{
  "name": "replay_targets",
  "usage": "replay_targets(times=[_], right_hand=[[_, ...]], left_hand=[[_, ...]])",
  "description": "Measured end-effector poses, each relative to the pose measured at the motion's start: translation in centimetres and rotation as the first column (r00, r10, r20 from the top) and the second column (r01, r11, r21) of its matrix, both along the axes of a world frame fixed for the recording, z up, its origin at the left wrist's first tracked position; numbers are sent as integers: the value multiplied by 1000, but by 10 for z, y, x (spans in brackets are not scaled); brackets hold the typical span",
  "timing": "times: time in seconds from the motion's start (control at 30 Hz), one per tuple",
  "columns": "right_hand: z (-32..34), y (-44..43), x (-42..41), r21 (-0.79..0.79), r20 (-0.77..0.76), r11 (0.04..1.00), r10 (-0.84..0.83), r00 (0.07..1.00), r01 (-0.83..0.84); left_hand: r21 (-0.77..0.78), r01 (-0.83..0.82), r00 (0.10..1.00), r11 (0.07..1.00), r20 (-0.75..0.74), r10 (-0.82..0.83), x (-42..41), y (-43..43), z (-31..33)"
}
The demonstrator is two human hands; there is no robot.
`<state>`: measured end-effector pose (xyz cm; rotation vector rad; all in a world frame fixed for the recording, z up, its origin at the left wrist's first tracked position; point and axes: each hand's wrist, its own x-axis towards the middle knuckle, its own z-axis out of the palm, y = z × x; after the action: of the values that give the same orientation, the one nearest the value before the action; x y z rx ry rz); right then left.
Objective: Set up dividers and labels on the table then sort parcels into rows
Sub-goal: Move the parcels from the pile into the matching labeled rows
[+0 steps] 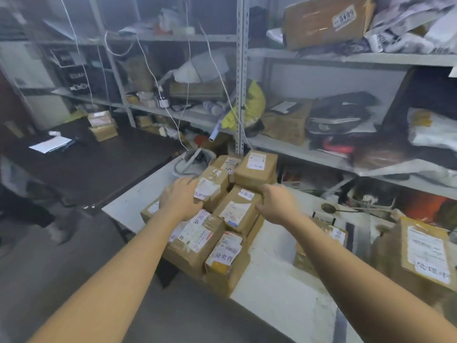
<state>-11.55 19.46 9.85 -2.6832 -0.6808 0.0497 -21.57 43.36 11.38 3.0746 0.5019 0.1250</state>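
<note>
While both bare arms reach forward from the near edge, a pile of brown cardboard parcels sits on the near-left corner of the white table, stacked in uneven layers with white labels facing up. The pile's long axis runs from the near edge of the table away toward the metal shelving, whose shelves hold loose bags, boxes and cables. The left hand lies palm down, fingers spread, on a small parcel on the left side of the pile, pressing on it rather than closed around it. The right hand grips the right edge of a middle parcel, thumb curled against its near side; how far the fingers wrap behind cannot be told. The two hands are apart, one on each flank of the pile. Far right on the table, a large labelled carton stands apart. Far left, a dark table carries papers and two small boxes.
</note>
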Motion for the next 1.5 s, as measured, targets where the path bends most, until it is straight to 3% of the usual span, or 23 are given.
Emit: replay_targets(times=[0.3,0.47,0.6,0.73,0.87,1.07,1.17,1.27,1.5], right_hand=[[-20,95,55,-95,-51,995,31,998,-36],[-44,157,97,14,-204,999,53,977,-51],[-69,198,117,115,-379,989,-46,924,96],[-92,220,120,118,-518,959,-161,840,257],[-119,233,112,191,-633,886,-219,743,423],[-108,248,97,313,-657,743,-280,700,592],[-97,261,84,392,-681,646,-274,679,654],[-78,273,71,468,-670,567,-272,690,678],[-25,275,49,638,-557,434,-310,770,637]], left_hand=[[-138,-6,998,990,53,13,70,79,-13],[-227,-64,997,972,-60,52,117,123,-21],[-403,-117,983,907,-176,49,149,144,-46],[-536,-154,969,830,-248,19,169,153,-83],[-754,-160,967,637,-250,-52,178,153,-112],[-871,-87,988,483,-137,-69,181,166,-128],[-891,-46,991,452,-99,-94,180,176,-124],[-907,5,991,420,-53,-125,180,189,-113],[-949,200,967,245,150,-206,178,192,-60]])
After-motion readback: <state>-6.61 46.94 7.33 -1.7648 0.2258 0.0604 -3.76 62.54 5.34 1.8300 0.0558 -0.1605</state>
